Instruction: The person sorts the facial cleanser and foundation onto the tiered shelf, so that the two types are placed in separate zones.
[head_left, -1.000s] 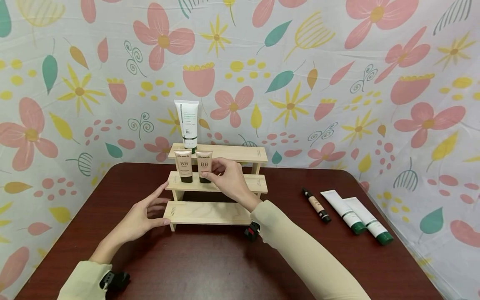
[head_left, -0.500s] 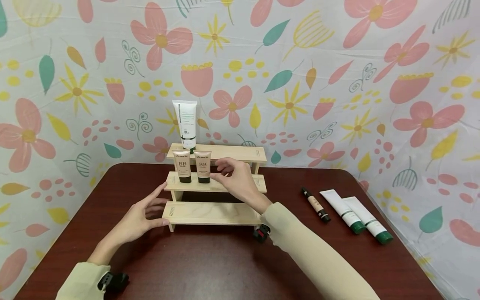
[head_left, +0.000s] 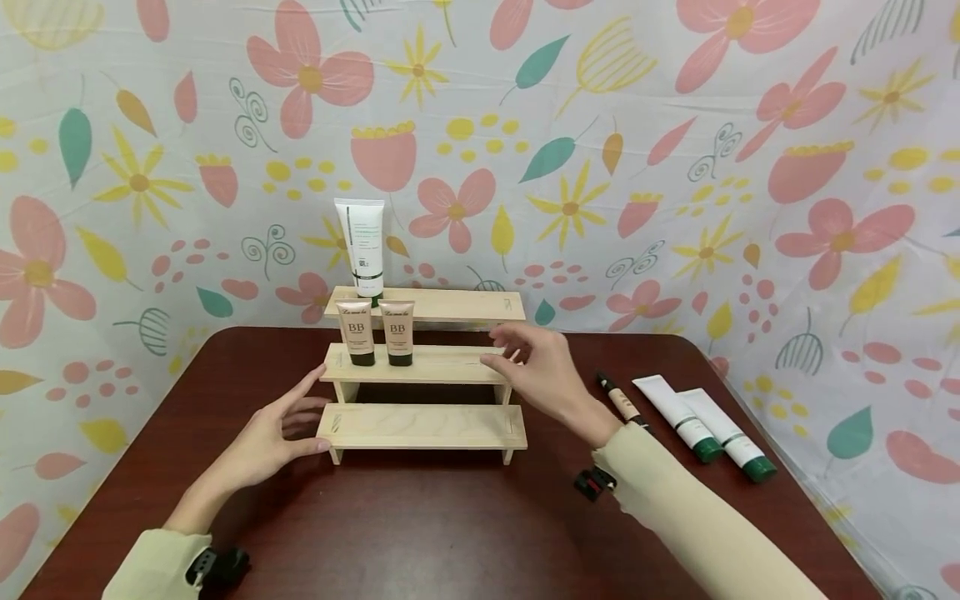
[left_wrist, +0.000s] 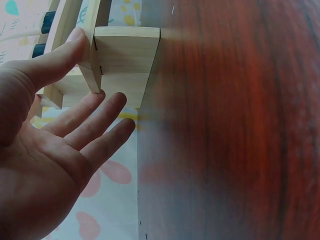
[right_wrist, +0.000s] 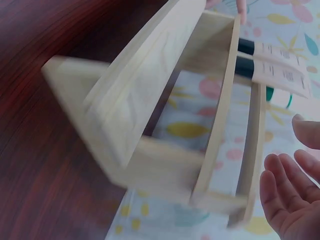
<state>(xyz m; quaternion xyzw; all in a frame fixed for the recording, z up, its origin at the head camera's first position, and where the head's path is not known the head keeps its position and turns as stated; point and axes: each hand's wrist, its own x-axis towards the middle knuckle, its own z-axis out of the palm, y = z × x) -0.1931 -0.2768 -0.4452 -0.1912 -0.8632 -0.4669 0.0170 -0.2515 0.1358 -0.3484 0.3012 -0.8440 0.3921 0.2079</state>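
A three-tier wooden display stand (head_left: 431,427) stands on the table. My left hand (head_left: 266,437) touches its left end, the thumb at the bottom tier and a finger at the middle one; the left wrist view shows the fingers fairly straight. Two small beige BB cream tubes (head_left: 357,332) stand upright on black caps at the middle tier's left. Above them, a white tube with a green cap (head_left: 363,247) stands on the top tier. My right hand (head_left: 546,367) hovers by the middle tier's right end, holding nothing, its fingers loosely bent.
On the table's right lie a beige and black pen-like tube (head_left: 621,398), partly hidden by my right arm, and two white tubes with green caps (head_left: 678,417) side by side. A floral cloth (head_left: 465,108) hangs behind the dark red-brown table (head_left: 420,533).
My right hand has let go of the right-hand BB cream tube and moved right, away from it. My left hand stays at the stand's left end. The view has shifted slightly.
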